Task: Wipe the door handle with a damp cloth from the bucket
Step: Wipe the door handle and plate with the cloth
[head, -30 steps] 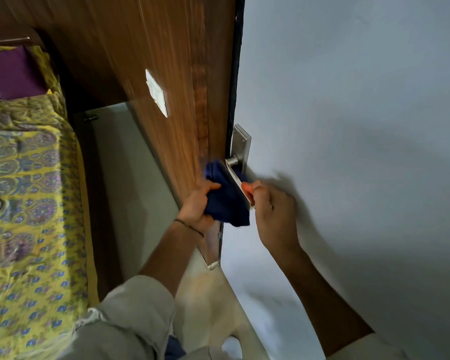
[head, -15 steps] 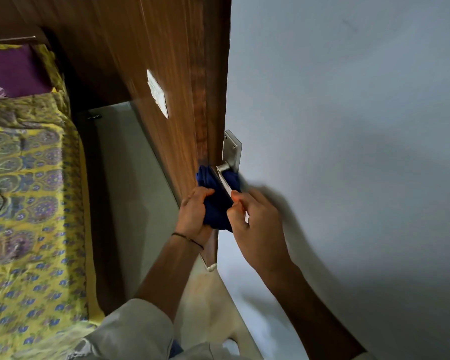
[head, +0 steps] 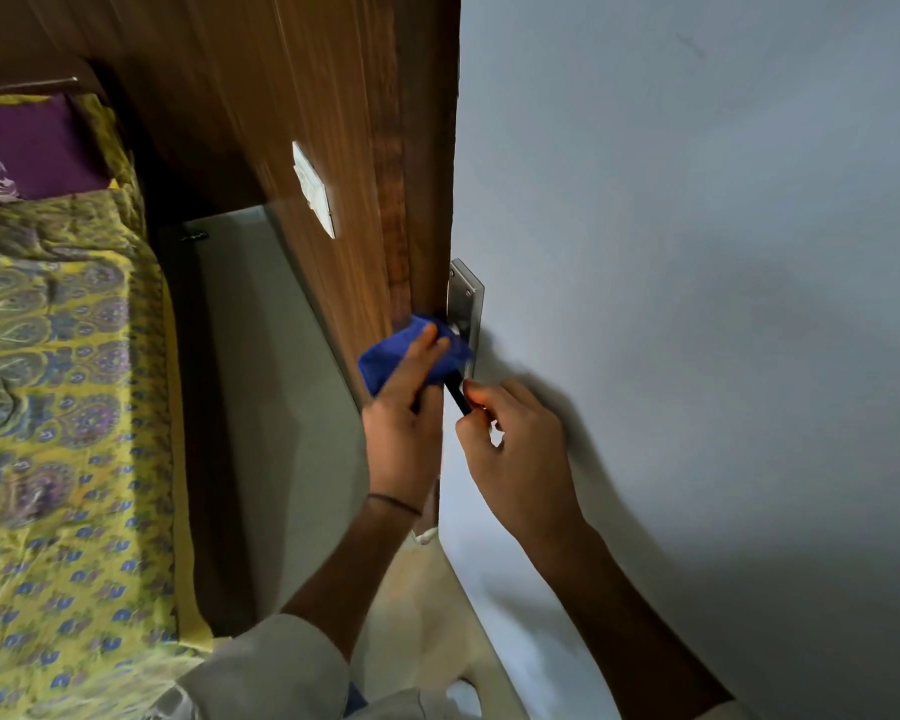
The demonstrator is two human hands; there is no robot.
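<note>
To your left, the bed [head: 74, 407] carries a yellow patterned cover [head: 63, 511] with a purple pillow [head: 37, 148] at its head; pale floor [head: 261, 407] runs beside it.

- We see the left hand [head: 404, 428] pressing a blue cloth [head: 385, 358] against the door handle [head: 458, 392], its fingers spread over the bunched fabric.
- The right hand [head: 515, 449] pinches the free end of the handle's lever between thumb and fingertips.
- The handle's metal backplate [head: 465, 298] sits upright on the pale grey door [head: 697, 304], just above the cloth.
- A thin dark band [head: 393, 503] circles the left wrist.
- Beside the door's edge stands a dark wood panel [head: 307, 96] carrying a white switch plate [head: 313, 189].
- At far left lies a bed under a yellow patterned cover [head: 63, 407], with a purple pillow [head: 37, 148] at its head.
- Pale floor [head: 261, 407] runs between bed and wood panel.
</note>
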